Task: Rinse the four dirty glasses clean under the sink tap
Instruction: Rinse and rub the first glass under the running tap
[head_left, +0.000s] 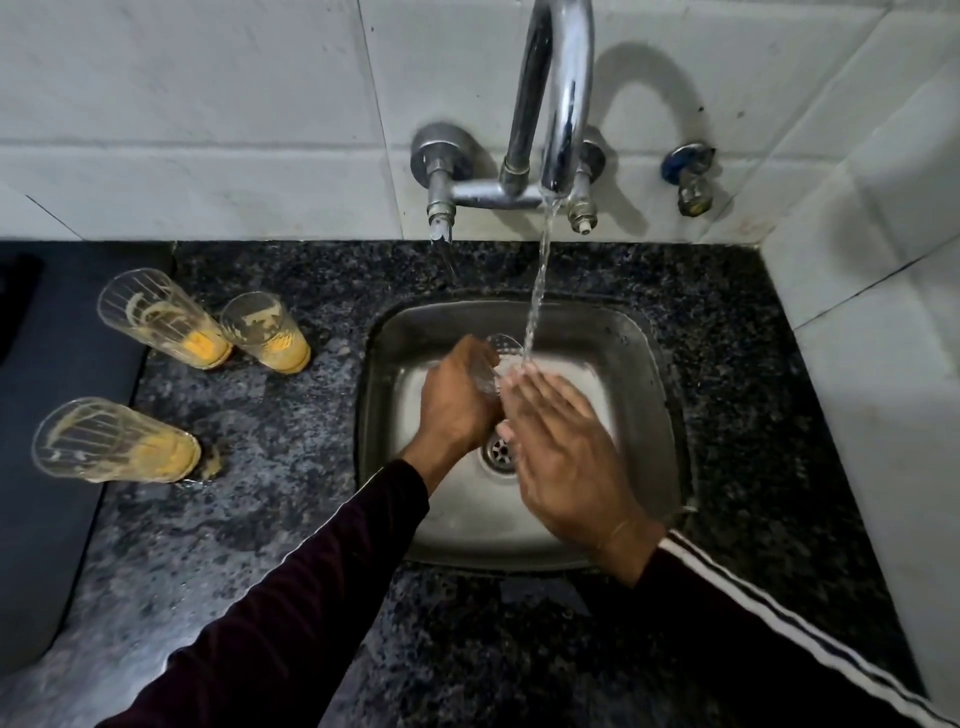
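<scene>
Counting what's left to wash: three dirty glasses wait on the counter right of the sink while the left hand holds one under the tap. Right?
Wrong side: the head view shows the three dirty glasses left of the sink. The left hand does hold one glass under the tap.

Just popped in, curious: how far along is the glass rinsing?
Nothing looks finished. The left hand holds one glass under the running tap, the right hand open beside it. Three glasses with yellow residue wait on the counter.
</scene>
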